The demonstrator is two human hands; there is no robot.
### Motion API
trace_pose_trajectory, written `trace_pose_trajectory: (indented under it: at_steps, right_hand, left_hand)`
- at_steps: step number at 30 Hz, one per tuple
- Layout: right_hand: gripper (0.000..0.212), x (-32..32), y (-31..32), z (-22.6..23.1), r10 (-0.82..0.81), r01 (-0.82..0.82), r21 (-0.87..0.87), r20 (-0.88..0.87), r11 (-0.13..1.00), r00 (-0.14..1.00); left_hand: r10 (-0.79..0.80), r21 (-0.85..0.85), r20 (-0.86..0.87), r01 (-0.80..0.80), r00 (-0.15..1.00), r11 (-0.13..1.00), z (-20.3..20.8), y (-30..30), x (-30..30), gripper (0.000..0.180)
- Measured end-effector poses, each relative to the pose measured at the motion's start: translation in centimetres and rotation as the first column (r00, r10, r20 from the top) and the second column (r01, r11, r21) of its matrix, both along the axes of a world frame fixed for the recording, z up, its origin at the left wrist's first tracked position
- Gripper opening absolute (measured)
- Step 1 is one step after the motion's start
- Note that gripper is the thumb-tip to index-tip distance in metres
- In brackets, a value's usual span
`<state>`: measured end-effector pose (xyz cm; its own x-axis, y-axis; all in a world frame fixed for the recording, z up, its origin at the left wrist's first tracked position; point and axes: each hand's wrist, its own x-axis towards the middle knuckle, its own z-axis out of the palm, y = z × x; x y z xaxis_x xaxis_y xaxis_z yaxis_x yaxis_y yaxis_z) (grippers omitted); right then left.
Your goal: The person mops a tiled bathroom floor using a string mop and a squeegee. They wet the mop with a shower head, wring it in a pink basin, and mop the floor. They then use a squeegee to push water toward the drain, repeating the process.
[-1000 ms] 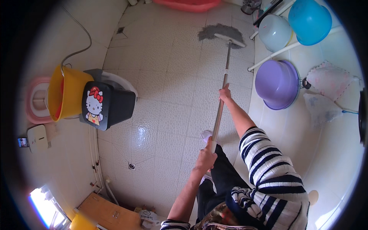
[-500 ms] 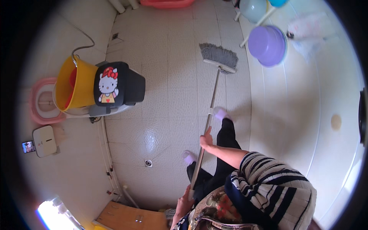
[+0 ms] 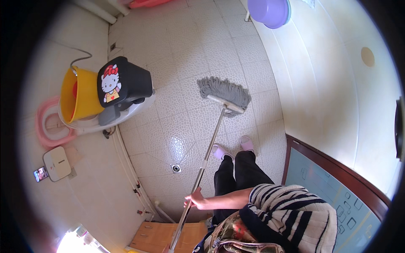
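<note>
A mop (image 3: 225, 95) with a grey string head and a white head bar lies against the tiled floor ahead of my feet. Its shiny metal pole slants down toward the lower left. Partway along the pole, my right hand (image 3: 195, 199) is closed round it, with the forearm coming from a striped sleeve. At the lower edge, my left hand (image 3: 166, 249) shows only in a sliver by the pole's end, the rest cut off by the picture. Both feet, in pink slippers (image 3: 222, 152), stand behind the mop head.
At left are a yellow bucket (image 3: 86, 95) and a black-lidded bin (image 3: 122, 82). A floor drain (image 3: 176, 168) lies left of my feet, and a wooden cabinet (image 3: 185, 236) stands near the lower edge. Purple basins (image 3: 270, 12) hang on the right wall, beyond a blue door panel (image 3: 329, 185).
The mop head has come nearer and slightly left. My right hand has moved down and left with the pole; my left hand has slid mostly out of view. My feet have moved closer together.
</note>
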<state>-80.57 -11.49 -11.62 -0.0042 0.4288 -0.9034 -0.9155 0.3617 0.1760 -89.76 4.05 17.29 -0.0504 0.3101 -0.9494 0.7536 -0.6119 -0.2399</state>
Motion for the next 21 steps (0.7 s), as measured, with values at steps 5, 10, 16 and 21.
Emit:
trace_pose_trajectory:
  at_steps: [5, 10, 16, 21]
  right_hand:
    - [0.056, 6.6, -7.1, -6.8, -0.124, 0.157, -0.136, 0.220, 0.978, 0.967]
    - [0.059, 19.9, -21.1, -14.2, -0.043, 0.176, -0.323, 0.378, 0.930, 0.925]
    - [0.059, 37.0, -35.0, -16.6, 0.074, 0.136, -0.397, 0.470, 0.908, 0.880]
    - [0.052, 43.6, -38.4, -17.9, -0.047, 0.451, -0.495, 0.634, 0.743, 0.772]
  left_hand:
    - [-0.035, -0.100, 0.007, 0.036, 0.999, 0.994, -4.0, -5.3, 5.8, 0.078]
    - [0.054, -0.305, 0.391, 0.074, 0.919, 0.950, -11.4, -18.8, 13.8, 0.076]
    - [0.264, -0.506, 0.441, -0.006, 0.858, 0.863, -16.5, -33.8, 26.6, 0.081]
    - [0.321, -0.594, 0.483, 0.035, 0.815, 0.804, -18.0, -39.7, 31.1, 0.084]
